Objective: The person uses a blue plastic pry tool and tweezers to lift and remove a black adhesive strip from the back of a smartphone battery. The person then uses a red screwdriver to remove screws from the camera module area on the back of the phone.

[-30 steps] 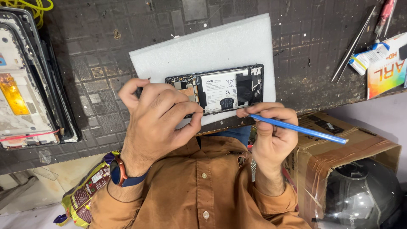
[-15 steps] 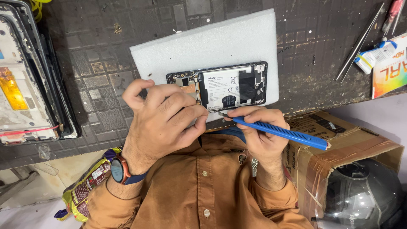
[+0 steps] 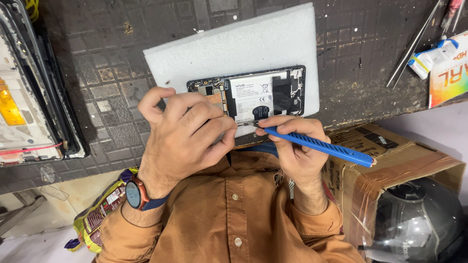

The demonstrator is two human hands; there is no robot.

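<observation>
Far left: a stack of stripped phone frames and screens (image 3: 34,97) on the dark patterned bench mat (image 3: 112,73), well apart from the hands. Below the bench edge, lower left: a crumpled snack wrapper (image 3: 95,216).

Next, left hand (image 3: 183,134), wristwatch (image 3: 134,194) on the wrist, fingers curled and closed down on the near left end of an opened phone (image 3: 253,95), pinning it in place; thumb and fingertips overlapping the phone's left end, that end partly hidden beneath them.

Centre: phone lying flat, back cover off, white battery and dark circuit parts showing, resting on the near half of a white foam sheet (image 3: 234,46), itself flat on the mat close to the bench edge. Just below, an orange-brown buttoned shirt (image 3: 229,214).

Right of centre: right hand (image 3: 295,146) closed around a blue-handled pry tool (image 3: 321,146), held like a pen; metal tip touching the phone's near edge, just beside the left thumb; handle angled out and down to the right.

Further right: a taped cardboard box (image 3: 390,160) below the bench, a dark helmet (image 3: 419,219) beside it. Top right on the mat: long metal tweezers (image 3: 412,46), a small white tube with a blue cap (image 3: 431,56), a colourful printed packet (image 3: 451,75) at the frame edge.
</observation>
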